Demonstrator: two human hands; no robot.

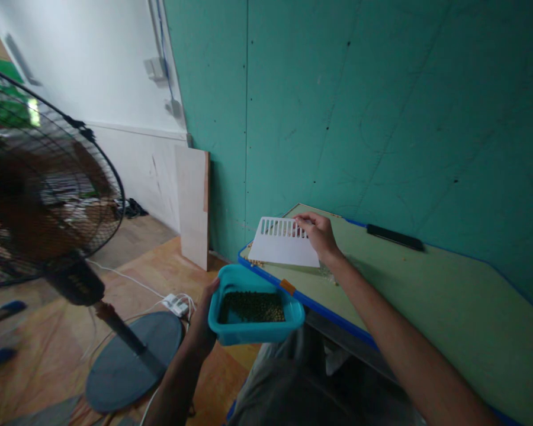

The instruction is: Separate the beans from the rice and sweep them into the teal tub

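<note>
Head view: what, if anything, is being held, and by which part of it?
The left grip holds a turquoise container by its left end; the right grip holds a white slotted scraper by the right end of its slotted edge.

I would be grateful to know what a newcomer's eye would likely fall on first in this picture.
Probably the bright turquoise tub, gripped by the left hand near the blue edge of the table, with dark green and paler bits inside. Next might come the white slotted sheet in the right hand, at the table's left end, and the large fan at the picture's left.
</note>
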